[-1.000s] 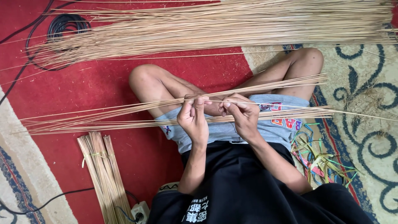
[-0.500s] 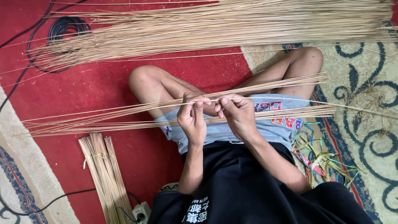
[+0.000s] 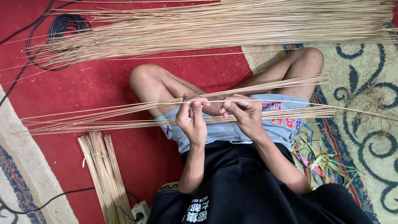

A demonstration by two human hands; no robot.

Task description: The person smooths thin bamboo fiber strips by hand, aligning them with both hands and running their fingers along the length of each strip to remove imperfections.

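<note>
1. Left hand (image 3: pixel 191 118): raised over the lap, fingers curled, thumb and fingertips pinched on a single thin stick (image 3: pixel 290 103) that runs off to the right past the knee.
2. Right hand (image 3: pixel 244 114): just beside the left hand, nearly touching it, fingers closed on the same thin stick. Hands held close together, both clamped on it.
3. Lap sticks (image 3: pixel 103 118): a loose sheaf of long pale sticks lies across the person's crossed legs, directly under both hands, reaching far out to either side.
4. Large stick pile (image 3: pixel 215 23): well beyond the hands, past the knees, spread wide across the red carpet (image 3: pixel 103 83).
5. Tied bundle (image 3: pixel 103 174): shorter sticks bound with a band, on the carpet below and left of the left hand, well apart from it.
6. Coloured strips (image 3: pixel 319 159): a tangle on the patterned rug, near the right forearm.
7. Black cable coil (image 3: pixel 66 27): far left of the hands, beside the large pile's end.
8. Power strip (image 3: pixel 140 210): near the left elbow.
</note>
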